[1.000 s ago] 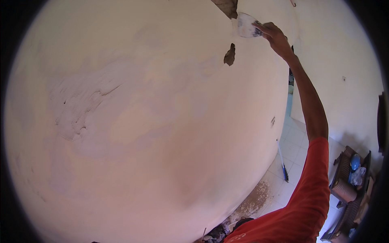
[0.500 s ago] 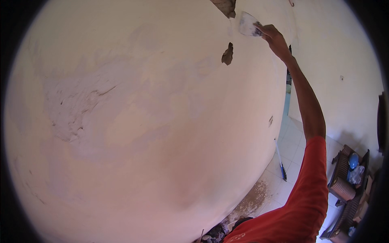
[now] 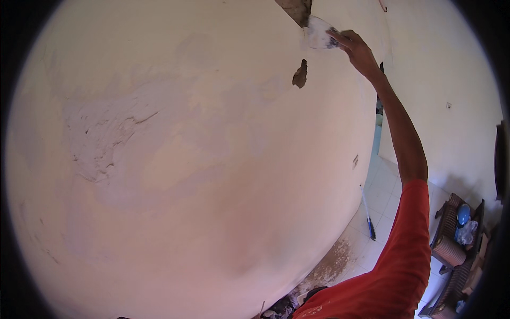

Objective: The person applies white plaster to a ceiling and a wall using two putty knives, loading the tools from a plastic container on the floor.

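High on the wall, my right hand (image 3: 357,49) is closed round a wide putty knife (image 3: 320,33) with a pale, smeared blade. Its blade lies at the wall, with the left edge beside a dark, broken-out patch (image 3: 295,8) at the top. Below the blade is a smaller dark hole (image 3: 300,74) in the plaster. The cream wall (image 3: 228,175) carries lilac-grey smears, and a rough, ridged filler patch (image 3: 109,130) shows on the left. My right arm is raised, in a red sleeve. My left hand is out of view.
At the lower right, a brown wooden bench (image 3: 450,252) with striped cushions holds a blue round object (image 3: 463,213) and a clear plastic bag (image 3: 467,233). A broom (image 3: 369,220) leans against the wall. Brown debris (image 3: 332,263) lies on the tiled floor along the wall's foot.
My right hand has shifted the putty knife slightly left, bringing its blade up to the edge of the upper broken patch. The view has shifted slightly.
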{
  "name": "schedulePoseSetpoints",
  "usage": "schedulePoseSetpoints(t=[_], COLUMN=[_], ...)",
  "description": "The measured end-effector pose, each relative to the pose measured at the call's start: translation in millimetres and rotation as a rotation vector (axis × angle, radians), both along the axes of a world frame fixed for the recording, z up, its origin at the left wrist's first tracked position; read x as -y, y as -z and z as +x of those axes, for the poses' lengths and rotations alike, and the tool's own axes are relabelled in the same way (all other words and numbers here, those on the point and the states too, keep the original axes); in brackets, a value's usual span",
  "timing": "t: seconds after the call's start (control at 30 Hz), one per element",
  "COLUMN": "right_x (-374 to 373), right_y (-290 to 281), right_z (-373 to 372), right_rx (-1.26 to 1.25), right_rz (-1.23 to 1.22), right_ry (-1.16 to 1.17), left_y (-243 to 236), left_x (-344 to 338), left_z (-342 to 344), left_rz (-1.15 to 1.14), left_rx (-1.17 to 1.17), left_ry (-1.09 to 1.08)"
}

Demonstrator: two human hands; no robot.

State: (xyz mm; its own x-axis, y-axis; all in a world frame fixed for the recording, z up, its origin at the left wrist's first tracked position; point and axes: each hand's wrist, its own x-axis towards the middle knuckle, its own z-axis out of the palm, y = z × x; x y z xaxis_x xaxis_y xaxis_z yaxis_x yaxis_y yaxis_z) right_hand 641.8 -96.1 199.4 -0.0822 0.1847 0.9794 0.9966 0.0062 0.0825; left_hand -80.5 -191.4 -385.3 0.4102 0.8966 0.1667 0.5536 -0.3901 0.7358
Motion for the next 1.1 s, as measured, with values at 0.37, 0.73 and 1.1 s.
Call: schedulePoseSetpoints(t=[0.37,0.73,1.1], right_x=[12.0,-17.4,-20.2], right_y=[19.6,14.8,4.4], right_z=[41.1,30.5,-14.0], right_rx=[-0.031,0.041,0.034], right_rz=[-0.213,-0.073,-0.127], right_ry=[0.289,0.226,0.074], left_y=[0.4,-0.7,2.3], left_x=[1.3,7.5,26.4], left_z=[-6.8,-19.9,-47.7], left_rz=[0.0,0.0,0.009], left_rx=[0.0,-0.005,-0.013], left_ry=[0.003,-0.008,-0.048])
